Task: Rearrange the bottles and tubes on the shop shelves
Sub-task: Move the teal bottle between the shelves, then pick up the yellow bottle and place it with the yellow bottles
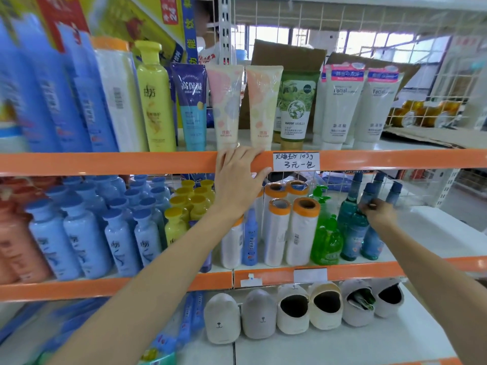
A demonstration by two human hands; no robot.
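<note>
My left hand [238, 180] grips the orange front edge of the upper shelf [131, 162], just below two pastel tubes [228, 106]. My right hand [379, 213] is on the middle shelf, fingers closed around the neck of a teal bottle [353, 233] among several teal bottles. On the upper shelf stand a purple-and-blue tube [191, 106], a green vanilla tube [295, 109] and two white facial tubes [340, 106]. A yellow bottle [155, 101] stands left of them.
The middle shelf holds blue bottles [84, 233], yellow bottles [189, 201], white orange-capped rolls [290, 227] and a green pump bottle [325, 233]. Animal-shaped slippers [292, 309] line the bottom shelf. A price label [295, 161] sits on the upper rail. Cardboard [287, 56] stands behind the tubes.
</note>
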